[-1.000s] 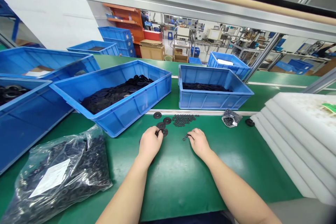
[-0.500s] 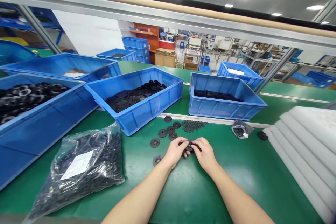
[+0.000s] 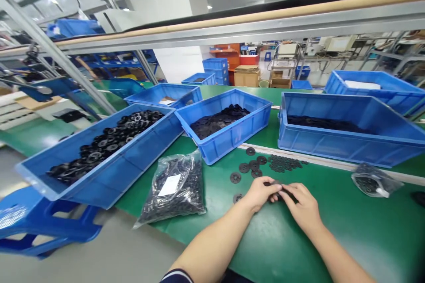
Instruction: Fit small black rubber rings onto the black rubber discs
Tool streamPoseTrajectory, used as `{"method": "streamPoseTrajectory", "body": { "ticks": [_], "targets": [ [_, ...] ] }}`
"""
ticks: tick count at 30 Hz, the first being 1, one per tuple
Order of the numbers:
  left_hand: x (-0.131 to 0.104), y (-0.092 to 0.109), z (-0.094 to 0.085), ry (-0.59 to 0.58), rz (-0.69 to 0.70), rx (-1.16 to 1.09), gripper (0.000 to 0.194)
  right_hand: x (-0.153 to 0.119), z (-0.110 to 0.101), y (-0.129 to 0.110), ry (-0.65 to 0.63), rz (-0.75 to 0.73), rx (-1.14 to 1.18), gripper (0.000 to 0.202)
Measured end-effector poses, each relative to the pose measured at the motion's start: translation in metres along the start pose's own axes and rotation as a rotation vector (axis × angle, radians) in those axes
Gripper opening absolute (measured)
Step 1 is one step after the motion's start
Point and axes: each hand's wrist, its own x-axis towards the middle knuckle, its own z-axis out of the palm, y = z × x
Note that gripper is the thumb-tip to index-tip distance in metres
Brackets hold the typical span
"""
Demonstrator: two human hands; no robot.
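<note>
My left hand (image 3: 260,192) is closed on a black plastic disc (image 3: 274,182) above the green table, thumb on its near side. My right hand (image 3: 301,203) meets it from the right, with thumb and forefinger pinched at the disc's edge; the fingers hide most of the disc. Just beyond my left hand lie several loose black discs (image 3: 244,167), flat on the table. One more disc (image 3: 237,197) is partly covered by my left wrist. A spread of small black rings (image 3: 284,163) lies behind my hands.
A clear bag of black parts (image 3: 179,194) lies to the left. Blue bins hold black rings (image 3: 109,141) and black discs (image 3: 219,123); another blue bin (image 3: 345,141) stands at right. A small open bag (image 3: 373,183) lies before it. A blue stool (image 3: 20,212) stands lower left.
The view has swung left, bringing the stool and the whole ring bin into sight. Both hands stay together at the disc, which now appears tilted more edge-on.
</note>
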Motion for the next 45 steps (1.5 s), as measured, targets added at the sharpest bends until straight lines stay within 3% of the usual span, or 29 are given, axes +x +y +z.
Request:
{"method": "streamPoseTrajectory", "body": {
  "ticks": [4, 7, 9, 12, 14, 18, 22, 29, 33, 36, 40, 41, 42, 43, 45],
  "targets": [
    [0.0, 0.018, -0.007, 0.15, 0.09, -0.029, 0.04, 0.011, -0.02, 0.015, 0.027, 0.088, -0.085, 0.023],
    [0.005, 0.029, -0.016, 0.229, 0.165, -0.08, 0.033, 0.019, -0.054, 0.046, 0.038, 0.312, -0.253, 0.023],
    [0.01, 0.033, -0.023, 0.343, 0.182, -0.094, 0.033, 0.02, -0.08, 0.066, -0.037, 0.457, -0.344, 0.019],
    [0.013, 0.034, -0.029, 0.466, 0.183, -0.08, 0.034, 0.016, -0.101, 0.08, -0.14, 0.517, -0.389, 0.012],
    [0.012, 0.033, -0.034, 0.536, 0.224, 0.06, 0.031, 0.014, -0.1, 0.08, -0.165, 0.5, -0.398, 0.011],
    [0.014, 0.029, -0.043, 0.653, 0.356, 0.711, 0.018, 0.014, -0.081, 0.075, -0.188, 0.457, -0.453, 0.015],
    [0.017, 0.021, -0.045, 0.545, 0.416, 1.145, 0.024, 0.022, -0.069, 0.071, -0.21, 0.446, -0.547, 0.016],
    [0.013, 0.016, -0.037, 0.473, 0.286, 1.514, 0.04, 0.029, -0.058, 0.06, -0.222, 0.48, -0.649, 0.014],
    [0.011, 0.02, -0.037, 0.447, 0.255, 1.576, 0.045, 0.027, -0.049, 0.052, -0.103, 0.54, -0.624, 0.011],
    [0.006, 0.02, -0.036, 0.425, 0.3, 1.57, 0.039, 0.024, -0.066, 0.046, 0.059, 0.54, -0.547, 0.008],
    [0.001, 0.019, -0.032, 0.398, 0.323, 1.548, 0.026, 0.021, -0.118, 0.062, 0.435, 0.547, -0.489, 0.04],
    [0.002, 0.019, -0.03, 0.397, 0.314, 1.545, 0.025, 0.022, -0.127, 0.071, 0.56, 0.555, -0.466, 0.043],
    [0.003, 0.02, -0.03, 0.398, 0.302, 1.54, 0.024, 0.023, -0.134, 0.079, 0.794, 0.543, -0.359, 0.04],
    [0.005, 0.02, -0.029, 0.404, 0.288, 1.532, 0.024, 0.023, -0.135, 0.086, 0.894, 0.537, -0.266, 0.04],
    [0.007, 0.022, -0.031, 0.415, 0.254, 1.512, 0.028, 0.021, -0.126, 0.09, 0.854, 0.561, -0.212, 0.034]
  ]
}}
